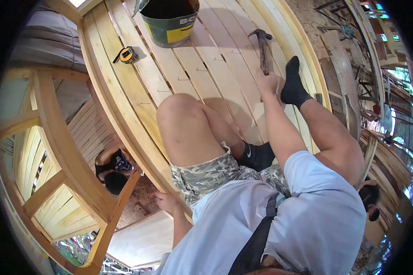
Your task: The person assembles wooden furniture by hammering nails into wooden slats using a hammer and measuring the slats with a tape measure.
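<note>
My right hand (267,83) is wrapped round the handle of a claw hammer (263,50), whose head points away from me over the slats. My left hand (169,202) is low beside my hip, just past the outer edge of the wooden frame. Its fingers are curled, and whatever they may hold is hidden. Under me lies a platform of pale wooden slats (225,82) inside a raised frame. A slanting row of several thin nails (201,69) stands up from the slats, between my bent knee and the hammer.
A dark bucket (170,34) with a yellow patch stands on the slats, with a yellow tape measure (128,55) to its left. Another wooden frame (55,133) rises at left, where a person (114,167) bends low. Boards (339,78) and another person (369,197) are at right.
</note>
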Tool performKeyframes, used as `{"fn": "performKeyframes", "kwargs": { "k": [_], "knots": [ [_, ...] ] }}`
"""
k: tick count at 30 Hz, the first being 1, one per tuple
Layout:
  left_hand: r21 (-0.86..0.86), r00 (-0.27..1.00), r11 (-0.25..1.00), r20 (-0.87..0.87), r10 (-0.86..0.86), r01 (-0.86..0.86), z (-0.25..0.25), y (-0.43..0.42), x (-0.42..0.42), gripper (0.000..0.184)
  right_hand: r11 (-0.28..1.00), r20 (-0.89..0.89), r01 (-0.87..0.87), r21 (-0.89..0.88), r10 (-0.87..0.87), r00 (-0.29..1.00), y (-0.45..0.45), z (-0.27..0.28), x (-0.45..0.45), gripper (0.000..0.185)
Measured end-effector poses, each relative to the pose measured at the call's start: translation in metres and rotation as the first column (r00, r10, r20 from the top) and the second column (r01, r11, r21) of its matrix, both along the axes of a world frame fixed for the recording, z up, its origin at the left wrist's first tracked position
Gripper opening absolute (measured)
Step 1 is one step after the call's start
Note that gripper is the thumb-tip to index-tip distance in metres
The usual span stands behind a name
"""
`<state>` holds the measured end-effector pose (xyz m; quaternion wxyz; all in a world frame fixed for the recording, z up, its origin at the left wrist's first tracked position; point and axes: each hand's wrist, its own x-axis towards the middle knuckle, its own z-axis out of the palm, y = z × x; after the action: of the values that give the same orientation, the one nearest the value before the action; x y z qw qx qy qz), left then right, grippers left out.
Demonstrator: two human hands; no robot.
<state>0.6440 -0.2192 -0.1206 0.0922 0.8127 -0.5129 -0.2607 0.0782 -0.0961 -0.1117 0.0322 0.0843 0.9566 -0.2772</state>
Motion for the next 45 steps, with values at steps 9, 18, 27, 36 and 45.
{"fn": "performKeyframes", "kwargs": {
  "k": [9,18,27,36,45],
  "knots": [
    [0.016,0.999,0.999,-0.035,0.04,-0.039,0.0,-0.006,0.01,0.043,0.885,-0.138,0.002,0.466,0.07,0.988,-0.022,-0.017,0.037,0.049],
    [-0.114,0.964,0.958,-0.01,0.264,-0.263,0.003,-0.004,-0.007,0.041,0.816,-0.142,0.001,0.579,0.1,0.985,-0.033,-0.023,0.031,0.045],
    [-0.243,0.959,0.927,-0.052,0.28,-0.284,0.028,-0.007,-0.04,0.039,0.962,0.036,-0.154,0.227,0.149,0.988,-0.025,-0.016,0.022,0.05],
    [-0.648,0.647,0.761,-0.595,-0.477,-0.036,0.047,-0.122,-0.217,0.022,0.901,-0.106,-0.398,-0.173,0.385,0.917,0.065,-0.015,-0.026,0.048],
    [-0.661,0.42,0.285,0.05,-0.906,0.694,0.173,-0.225,-0.523,0.039,0.99,0.108,-0.132,0.041,0.126,0.986,0.111,0.004,-0.076,0.053]
  ]
}}
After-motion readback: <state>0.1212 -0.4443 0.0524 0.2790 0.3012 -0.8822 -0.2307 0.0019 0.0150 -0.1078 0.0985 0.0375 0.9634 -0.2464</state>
